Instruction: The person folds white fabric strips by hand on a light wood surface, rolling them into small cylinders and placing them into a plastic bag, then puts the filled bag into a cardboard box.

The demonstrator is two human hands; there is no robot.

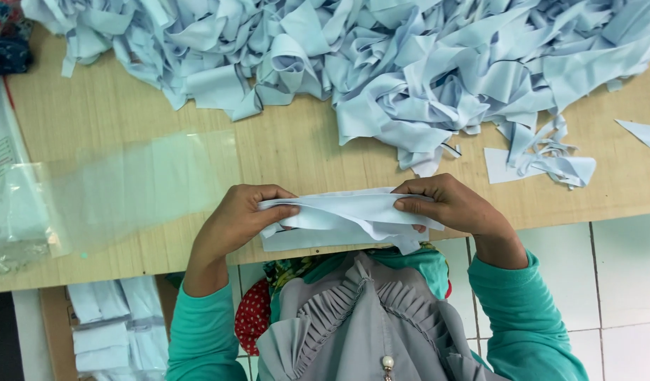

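Both my hands hold a small stack of pale blue fabric strips (346,215) at the near edge of the wooden table (296,144). My left hand (244,212) pinches the left end, thumb on top. My right hand (445,204) grips the right end. The strips sag a little between them, with lower layers hanging over the table edge. I wear teal sleeves and a grey ruffled top.
A big heap of pale blue fabric scraps (381,63) covers the far side of the table. A clear plastic bag (127,187) lies at the left. Loose offcuts (550,166) lie at the right. Folded blue pieces (117,328) sit below the table at the lower left; white tiled floor at the right.
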